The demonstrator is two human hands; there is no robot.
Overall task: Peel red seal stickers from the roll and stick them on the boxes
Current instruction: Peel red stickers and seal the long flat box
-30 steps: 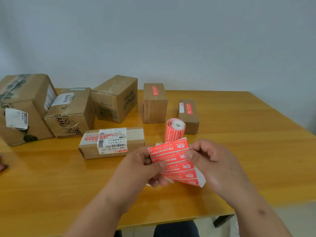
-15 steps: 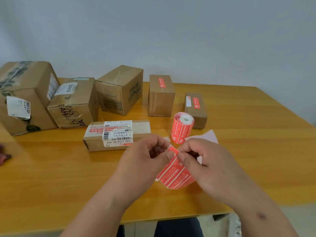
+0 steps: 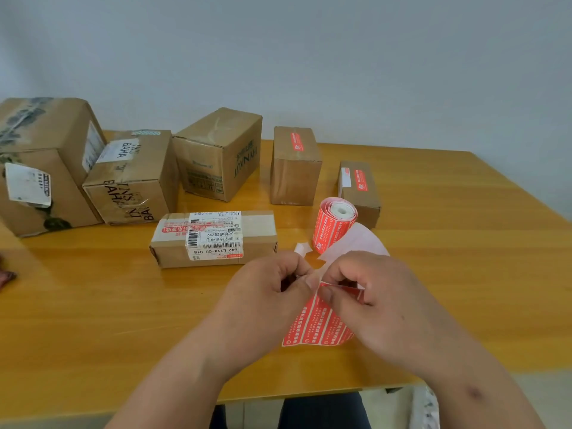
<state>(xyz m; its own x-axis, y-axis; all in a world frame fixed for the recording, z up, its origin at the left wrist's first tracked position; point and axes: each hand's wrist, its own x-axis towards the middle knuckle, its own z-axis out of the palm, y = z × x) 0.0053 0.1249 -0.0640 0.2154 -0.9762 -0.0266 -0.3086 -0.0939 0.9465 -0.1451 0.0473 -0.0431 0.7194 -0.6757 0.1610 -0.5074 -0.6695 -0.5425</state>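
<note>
On the wooden table (image 3: 433, 243) six cardboard boxes (image 3: 216, 153) stand behind the upright sticker roll (image 3: 332, 226), whose loose strip (image 3: 315, 328) hangs between the left hand (image 3: 266, 292) and right hand (image 3: 371, 301), both pinching its top edge with thumb and fingers.

Two bare hands, left hand (image 3: 266, 292) and right hand (image 3: 380, 301), pinch a loose strip of red seal stickers (image 3: 318, 326) above the orange wooden table (image 3: 93, 320) near its front edge; upright red sticker roll (image 3: 335, 224) just behind; six brown cardboard boxes (image 3: 216, 236) toward the back edge.
</note>
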